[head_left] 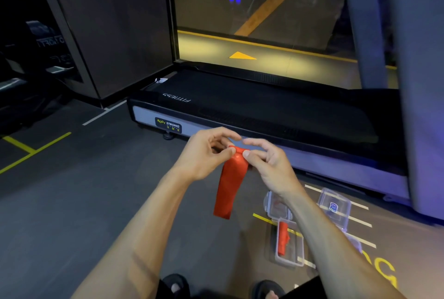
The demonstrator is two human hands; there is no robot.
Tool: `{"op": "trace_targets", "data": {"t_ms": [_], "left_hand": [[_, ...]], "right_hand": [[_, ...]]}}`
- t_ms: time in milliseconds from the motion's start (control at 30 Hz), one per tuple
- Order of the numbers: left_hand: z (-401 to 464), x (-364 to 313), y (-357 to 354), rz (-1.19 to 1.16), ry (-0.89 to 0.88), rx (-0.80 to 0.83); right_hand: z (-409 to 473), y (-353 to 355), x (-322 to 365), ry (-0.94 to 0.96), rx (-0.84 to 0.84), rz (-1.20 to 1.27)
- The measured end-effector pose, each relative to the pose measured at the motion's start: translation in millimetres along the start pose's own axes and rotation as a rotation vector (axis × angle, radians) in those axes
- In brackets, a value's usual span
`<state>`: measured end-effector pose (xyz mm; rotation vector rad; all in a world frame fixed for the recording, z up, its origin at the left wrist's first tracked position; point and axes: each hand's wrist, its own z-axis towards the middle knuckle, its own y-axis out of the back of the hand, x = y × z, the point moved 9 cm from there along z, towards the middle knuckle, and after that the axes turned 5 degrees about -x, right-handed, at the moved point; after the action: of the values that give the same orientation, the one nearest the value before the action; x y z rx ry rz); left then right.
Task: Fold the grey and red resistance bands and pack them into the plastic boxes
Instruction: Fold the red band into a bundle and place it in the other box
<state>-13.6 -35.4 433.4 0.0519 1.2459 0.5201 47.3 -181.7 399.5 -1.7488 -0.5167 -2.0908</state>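
Here, left hand (206, 154) and right hand (266, 162) both pinch the top of one red resistance band (230, 183), its tail hanging above the floor. Two plastic boxes (287, 238) lie open below; one holds a second red band (283, 238).

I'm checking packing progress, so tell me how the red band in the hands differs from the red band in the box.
The held red band is pinched at its top by the left hand and right hand, its tail hanging loose; the boxed red band is bunched compactly. The held one is in the air, while the boxed one lies inside a clear plastic box on the floor. Both look the same red.
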Motion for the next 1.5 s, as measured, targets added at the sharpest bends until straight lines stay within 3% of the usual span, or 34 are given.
{"op": "trace_targets", "data": {"t_ms": [267, 733, 1200, 1500], "left_hand": [[-2, 15, -8, 0.106, 0.069, 0.022], [-4, 7, -3, -0.229, 0.153, 0.039], [-8, 0, -8, -0.110, 0.070, 0.045], [-8, 14, -10, -0.114, 0.163, 0.067]], "right_hand": [[0, -1, 9, 0.108, -0.043, -0.077], [-4, -1, 13, 0.064, -0.061, 0.130], [-6, 1, 8, -0.008, -0.076, 0.092], [-3, 8, 12, 0.066, -0.086, -0.012]]}}
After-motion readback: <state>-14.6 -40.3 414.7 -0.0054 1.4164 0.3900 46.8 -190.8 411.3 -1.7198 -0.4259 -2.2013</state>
